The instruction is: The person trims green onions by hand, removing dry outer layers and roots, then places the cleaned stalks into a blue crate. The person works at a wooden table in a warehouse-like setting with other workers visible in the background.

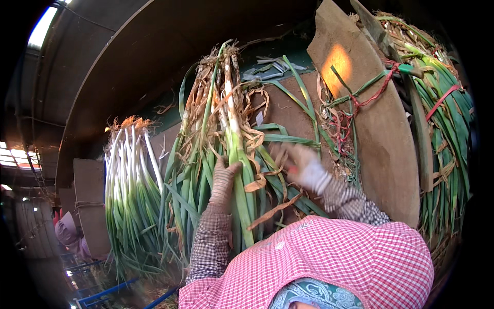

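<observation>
My left hand (224,177), in a tan glove, is closed around the green part of a thick green onion (234,131) with a white, soil-stained stem. This stalk lies over a loose heap of unpeeled green onions (198,113) with dirty roots and dry brown leaves. To the right, my right hand (301,164) is blurred by motion beside dry, curled leaves (254,139) and green leaf tips. Whether its fingers hold anything cannot be made out. Left of the heap lies a bunch of clean, white-stemmed green onions (133,165), roots pointing away from me.
A brown board (378,139) stands at the right, with red and green ties (355,105) hung over it. Beyond it are more green onions (442,118) tied with red string. A smaller board (90,201) stands at left. Pink checked cloth (329,252) covers the lower edge.
</observation>
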The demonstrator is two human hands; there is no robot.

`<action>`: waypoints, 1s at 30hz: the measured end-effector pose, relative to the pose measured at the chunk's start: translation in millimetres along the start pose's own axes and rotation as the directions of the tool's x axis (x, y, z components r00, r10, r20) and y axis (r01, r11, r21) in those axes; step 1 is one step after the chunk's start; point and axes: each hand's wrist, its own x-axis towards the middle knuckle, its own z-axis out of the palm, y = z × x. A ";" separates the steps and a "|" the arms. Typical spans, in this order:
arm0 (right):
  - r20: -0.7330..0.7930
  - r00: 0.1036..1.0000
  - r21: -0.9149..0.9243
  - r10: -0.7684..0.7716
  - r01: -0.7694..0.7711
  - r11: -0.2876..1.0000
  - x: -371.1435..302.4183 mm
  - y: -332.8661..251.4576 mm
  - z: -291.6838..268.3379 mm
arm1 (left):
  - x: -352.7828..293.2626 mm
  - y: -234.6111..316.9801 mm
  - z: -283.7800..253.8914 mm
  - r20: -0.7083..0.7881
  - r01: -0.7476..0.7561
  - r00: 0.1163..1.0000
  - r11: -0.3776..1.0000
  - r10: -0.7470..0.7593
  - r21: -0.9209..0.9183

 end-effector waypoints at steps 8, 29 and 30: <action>0.103 0.954 0.205 -0.282 0.257 0.944 -61.4 -8.4 32.0 | 4.4 -27.5 5.7 -0.076 -0.033 0.997 0.990 0.023 -0.133; -0.136 0.991 -0.040 -0.002 -0.004 0.999 205.5 -25.8 -18.5 | -13.3 2.1 -11.7 0.151 0.028 0.988 0.991 -0.007 -0.133; -0.206 0.977 -0.041 -0.059 0.052 0.998 194.3 -25.0 -6.1 | -12.5 9.1 -8.9 0.127 0.003 0.992 1.000 -0.002 -0.006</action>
